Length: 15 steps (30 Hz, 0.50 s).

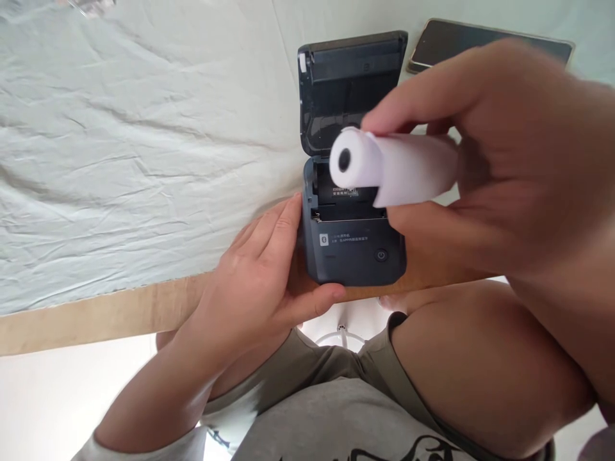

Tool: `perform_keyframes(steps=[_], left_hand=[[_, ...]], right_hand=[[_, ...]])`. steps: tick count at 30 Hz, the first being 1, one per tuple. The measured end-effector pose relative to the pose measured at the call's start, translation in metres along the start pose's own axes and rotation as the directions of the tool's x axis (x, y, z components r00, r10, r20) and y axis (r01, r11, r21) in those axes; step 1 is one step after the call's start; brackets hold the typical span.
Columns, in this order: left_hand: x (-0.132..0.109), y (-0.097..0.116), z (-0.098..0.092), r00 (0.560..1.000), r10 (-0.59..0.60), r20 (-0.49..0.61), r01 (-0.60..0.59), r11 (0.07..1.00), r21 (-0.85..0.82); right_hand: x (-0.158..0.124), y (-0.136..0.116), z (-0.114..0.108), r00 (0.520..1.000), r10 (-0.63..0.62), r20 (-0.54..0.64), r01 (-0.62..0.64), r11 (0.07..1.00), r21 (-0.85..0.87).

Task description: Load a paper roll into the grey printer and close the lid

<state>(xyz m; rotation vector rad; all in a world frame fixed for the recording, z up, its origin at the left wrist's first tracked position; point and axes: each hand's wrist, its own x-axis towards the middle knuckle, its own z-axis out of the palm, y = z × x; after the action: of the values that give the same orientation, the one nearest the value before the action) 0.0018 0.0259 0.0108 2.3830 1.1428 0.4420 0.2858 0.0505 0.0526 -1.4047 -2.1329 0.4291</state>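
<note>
A small dark grey printer (353, 246) sits at the near edge of the table with its lid (350, 83) flipped up and its paper bay showing. My left hand (262, 282) grips the printer's left side, fingers along the side wall and thumb on the front edge. My right hand (504, 153) is closed around a white paper roll (389, 166), which hovers just above the open bay with its hollow core facing left.
A pale wrinkled cloth (144, 141) covers the table, leaving a wooden strip (96, 314) bare at the near edge. A dark phone (461, 41) lies at the far right behind the printer. My knees are below the table edge.
</note>
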Motion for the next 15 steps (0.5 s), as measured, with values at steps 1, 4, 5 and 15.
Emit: perform_keyframes(steps=[1, 4, 5, 15], left_hand=[[0.000, 0.000, 0.000, 1.000, 0.003, 0.002, -0.003, 1.000, -0.002], [0.000, 0.001, -0.001, 1.000, 0.010, 0.009, -0.010, 1.000, 0.002], [0.000, 0.001, -0.002, 1.000, 0.007, 0.014, -0.008, 1.000, 0.004], [0.000, 0.004, 0.000, 0.999, 0.050, -0.018, -0.050, 0.998, 0.029]], right_hand=[[0.002, -0.003, 0.004, 0.999, -0.038, -0.031, 0.037, 0.998, -0.050], [0.006, -0.003, 0.014, 0.993, -0.055, -0.100, 0.031, 0.974, -0.223], [0.006, -0.001, 0.015, 0.993, -0.038, -0.115, 0.008, 0.967, -0.253], [0.013, 0.013, 0.011, 0.983, -0.175, -0.052, 0.166, 0.975, -0.149]])
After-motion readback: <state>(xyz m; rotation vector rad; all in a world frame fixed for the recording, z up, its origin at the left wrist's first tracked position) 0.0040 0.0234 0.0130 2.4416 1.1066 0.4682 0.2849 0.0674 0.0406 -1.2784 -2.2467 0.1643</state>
